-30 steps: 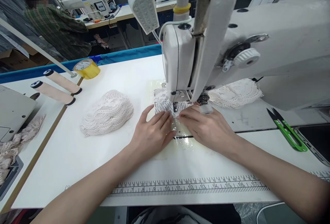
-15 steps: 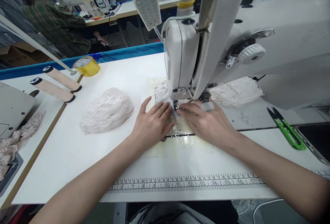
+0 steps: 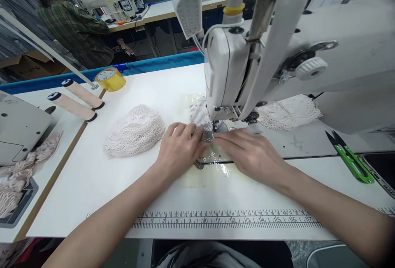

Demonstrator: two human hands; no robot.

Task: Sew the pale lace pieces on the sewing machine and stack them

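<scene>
A piece of white lace [image 3: 199,114] lies left of the sewing machine's needle area, running toward the presser foot of the white sewing machine [image 3: 230,70]. My left hand [image 3: 180,146] is closed over the near edge of this lace, its fingers bent and the thumb drawn in. From the other side my right hand [image 3: 254,151] reaches in with its fingers pressed together, the tips almost meeting the left fingertips just in front of the needle. What sits between the right fingertips is hidden. Clear shiny film [image 3: 220,159] covers the bed below both hands.
A heap of lace [image 3: 135,130] lies left of my left hand, and more lace [image 3: 290,112] lies behind the right. Green thread snips [image 3: 353,157] and a phone [image 3: 378,169] are at right. Yellow tape [image 3: 111,79] and thread cones [image 3: 72,106] stand left. A co-worker [image 3: 70,29] sits beyond.
My left fingers have gone from spread to bent and gathered. The lace at the needle has shifted, uncovering round metal parts right of the foot. The whole view has slid slightly.
</scene>
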